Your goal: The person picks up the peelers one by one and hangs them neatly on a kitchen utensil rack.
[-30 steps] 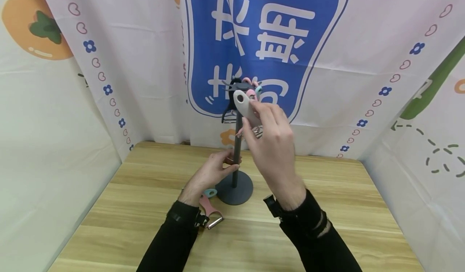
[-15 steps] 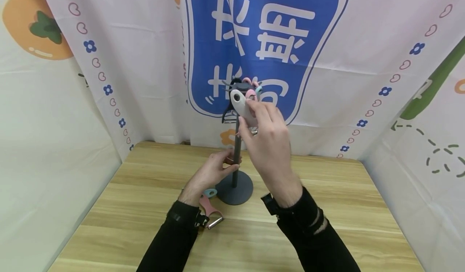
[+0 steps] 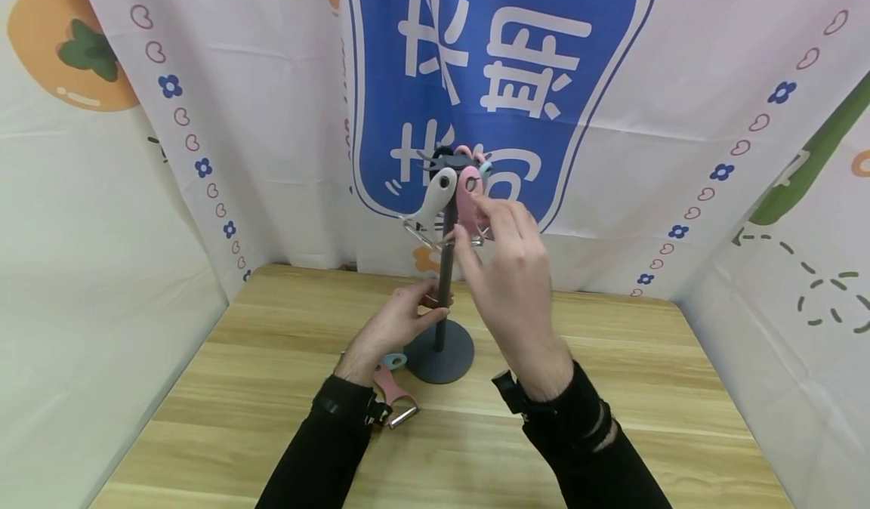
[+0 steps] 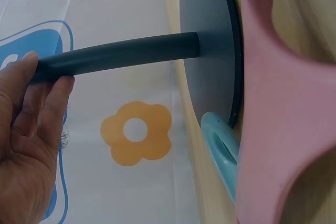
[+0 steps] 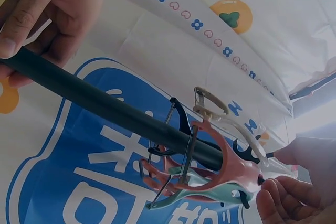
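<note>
My left hand [image 3: 402, 316] holds the dark pole [image 4: 121, 56] of an upright rack low down, thumb on one side and fingers on the other. My right hand [image 3: 513, 267] is up at the rack's top, thumb and fingers apart, with fingertips right at a pink peeler [image 3: 468, 195] hanging there. Beside that one, a white peeler [image 3: 435, 199] hangs at a slant, its handle hole at a hook. In the right wrist view, turquoise [image 5: 231, 191] and black peelers [image 5: 181, 114] also hang round the pole, and the thumb is close to a dark hook tip.
The rack's round dark base [image 3: 448, 362] stands on the wooden table [image 3: 578, 418]. Left of it lie a second pink peeler [image 3: 386, 384] and a turquoise peeler [image 3: 394, 361], partly behind the left wrist. A printed cloth [image 3: 299, 154] hangs behind the table.
My right hand has let go of the white peeler, which now hangs tilted to the left on the rack, uncovering the pink peeler. The left hand stays on the pole.
</note>
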`<move>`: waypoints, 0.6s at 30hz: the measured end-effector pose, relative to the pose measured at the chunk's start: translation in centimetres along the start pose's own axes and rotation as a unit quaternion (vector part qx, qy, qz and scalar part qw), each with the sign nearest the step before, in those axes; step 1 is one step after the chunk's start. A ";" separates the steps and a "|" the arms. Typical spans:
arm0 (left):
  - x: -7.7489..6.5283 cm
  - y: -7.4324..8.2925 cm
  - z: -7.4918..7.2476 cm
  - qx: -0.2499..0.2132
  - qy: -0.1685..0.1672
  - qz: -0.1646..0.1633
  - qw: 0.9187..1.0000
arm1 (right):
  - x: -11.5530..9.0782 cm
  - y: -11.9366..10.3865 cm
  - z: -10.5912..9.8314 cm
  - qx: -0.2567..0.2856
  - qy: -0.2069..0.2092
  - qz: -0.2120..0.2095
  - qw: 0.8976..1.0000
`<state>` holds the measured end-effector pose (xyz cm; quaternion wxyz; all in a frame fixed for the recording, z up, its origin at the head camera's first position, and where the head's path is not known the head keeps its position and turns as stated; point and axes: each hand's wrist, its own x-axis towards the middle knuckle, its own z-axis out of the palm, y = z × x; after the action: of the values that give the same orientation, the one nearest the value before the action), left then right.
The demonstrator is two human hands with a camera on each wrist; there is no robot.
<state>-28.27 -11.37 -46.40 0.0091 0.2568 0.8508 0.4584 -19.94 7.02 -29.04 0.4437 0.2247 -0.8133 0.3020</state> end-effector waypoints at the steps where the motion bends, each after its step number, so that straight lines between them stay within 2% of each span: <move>1: 0.0 0.0 0.0 0.000 0.000 -0.001 1.000 | -0.1 0.1 -0.1 0.001 0.002 0.002 1.000; 10: 0.1 0.0 0.0 0.002 0.000 -0.003 1.000 | -1.3 1.8 -0.6 0.016 0.004 0.031 0.999; 14: 0.0 0.1 0.1 0.004 0.002 -0.003 1.000 | -2.0 2.9 -0.6 0.026 -0.012 0.048 0.998; 18: -0.1 0.2 0.0 0.004 0.000 -0.008 1.000 | -2.8 4.1 -0.5 0.049 -0.035 0.082 0.995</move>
<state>-28.13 -11.28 -46.27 0.0118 0.2496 0.8546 0.4552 -20.87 10.55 -32.44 0.3776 0.1895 -0.8279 0.3688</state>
